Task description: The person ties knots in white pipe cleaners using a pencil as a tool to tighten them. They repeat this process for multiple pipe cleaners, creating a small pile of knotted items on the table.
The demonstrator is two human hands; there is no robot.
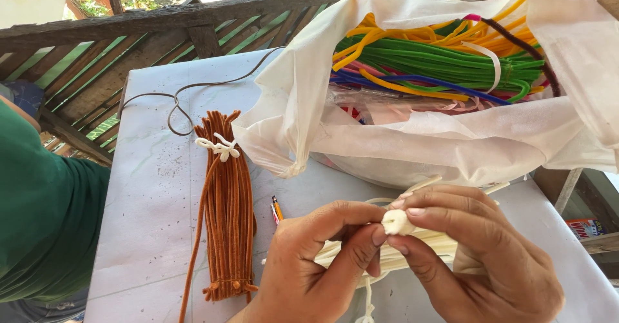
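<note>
Fuzzy, matt orange-brown chenille stems (227, 213) bundled near the table's left edge. Thin, glossy, crinkled white plastic bag (412, 146) of fuzzy coloured stems (438, 62). Smooth pale table covering (155, 200); rough weathered wooden railing (193, 17).

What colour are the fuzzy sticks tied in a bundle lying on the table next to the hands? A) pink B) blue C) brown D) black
C: the tied bundle of fuzzy sticks lying on the table to the left of the left hand is orange-brown, bound with a white tie near its top.

Bright daylight from top, glare on white bag (451, 142), soft shadows, sharp pic, slight edge warp.
</note>
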